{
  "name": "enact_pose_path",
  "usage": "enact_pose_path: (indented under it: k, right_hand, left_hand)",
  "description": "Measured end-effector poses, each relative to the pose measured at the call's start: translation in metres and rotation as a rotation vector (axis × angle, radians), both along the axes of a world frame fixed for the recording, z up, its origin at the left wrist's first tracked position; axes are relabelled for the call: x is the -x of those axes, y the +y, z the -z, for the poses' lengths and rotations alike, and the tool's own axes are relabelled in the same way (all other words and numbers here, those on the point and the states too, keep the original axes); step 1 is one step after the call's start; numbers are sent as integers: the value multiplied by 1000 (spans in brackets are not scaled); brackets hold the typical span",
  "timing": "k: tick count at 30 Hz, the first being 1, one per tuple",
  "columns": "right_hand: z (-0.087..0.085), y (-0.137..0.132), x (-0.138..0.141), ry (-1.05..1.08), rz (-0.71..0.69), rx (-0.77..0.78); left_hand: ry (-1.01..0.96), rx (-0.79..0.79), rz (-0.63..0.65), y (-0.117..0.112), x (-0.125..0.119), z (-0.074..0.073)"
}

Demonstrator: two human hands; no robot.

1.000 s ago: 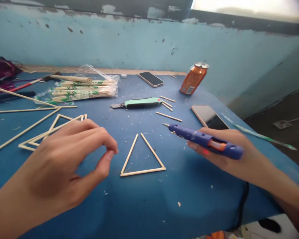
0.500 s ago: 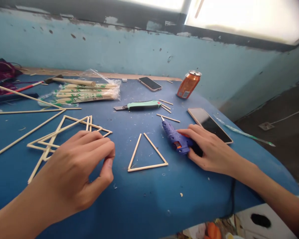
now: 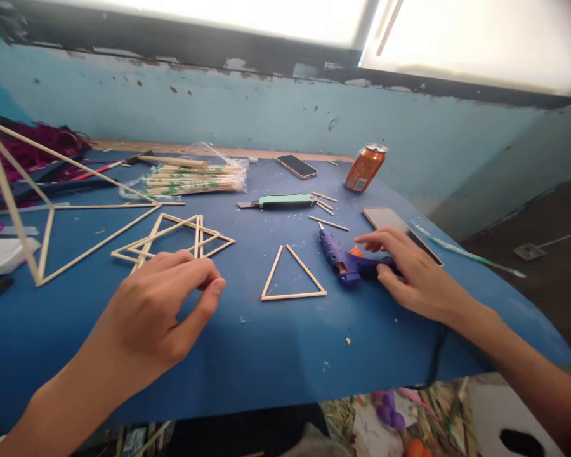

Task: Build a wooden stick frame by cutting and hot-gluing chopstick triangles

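Blue hot glue gun (image 3: 347, 265) with an orange trigger lies on its side on a blue-painted worktop (image 3: 266, 355), its slim metal nozzle pointing away and to the left. The right hand (image 3: 419, 273) is half-curled over the rear of the gun, thumb against its body and index finger stretched above it; whether it truly grips cannot be told. Just beyond that hand lies a dark-screened smartphone (image 3: 400, 222) in a pale case.

The left hand (image 3: 157, 311) hovers near the worktop, fingers curled and thumb drawn against them, with nothing visible in its hold. It sits just below a flat cluster of overlapping triangles of pale wooden sticks (image 3: 171, 238). A single small wooden-stick triangle (image 3: 292, 274) lies flat between the hands. A larger wooden-stick frame (image 3: 42, 206) sits further left, partly raised.

Further back lie a mint-green utility knife (image 3: 285, 201), loose cut sticks (image 3: 328, 223), a plastic-wrapped bundle of wooden chopsticks (image 3: 195, 182), and an orange drink can (image 3: 365, 167).
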State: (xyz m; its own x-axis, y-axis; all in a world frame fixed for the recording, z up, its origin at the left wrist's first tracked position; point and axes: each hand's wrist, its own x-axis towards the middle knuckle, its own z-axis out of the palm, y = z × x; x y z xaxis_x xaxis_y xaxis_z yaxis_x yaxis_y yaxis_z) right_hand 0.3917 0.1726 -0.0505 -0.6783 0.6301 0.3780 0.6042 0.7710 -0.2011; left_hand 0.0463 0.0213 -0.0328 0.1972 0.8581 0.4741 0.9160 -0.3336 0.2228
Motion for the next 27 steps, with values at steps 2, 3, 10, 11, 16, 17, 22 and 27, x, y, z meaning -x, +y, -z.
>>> enact_pose_path:
  k: [2, 3, 10, 11, 16, 17, 22, 27]
  right_hand:
    - [-3, -8, 0, 96, 31, -131]
    - [-5, -13, 1, 144, 44, -195]
    - [-14, -60, 30, 422, -205, -452]
    - [-13, -66, 38, 422, -244, -449]
    - [-4, -87, 68, 382, -327, -426]
    - [-3, -89, 71, 390, -314, -406]
    - [2, -87, 76, 355, -187, -238]
    - [-2, -73, 93, 137, -148, -114]
  left_hand:
    - [-36, 3, -32, -13, 2, -4]
    - [-53, 3, -46, -19, 2, -6]
    - [-185, -59, -161, -65, 1, -15]
    - [-196, -61, -168, -69, 1, -16]
    - [-181, -92, -203, -83, 3, -15]
    - [-183, -96, -207, -85, 4, -14]
    - [-301, -155, -155, -84, 2, -1]
    - [-684, -133, 22, -60, -16, 20]
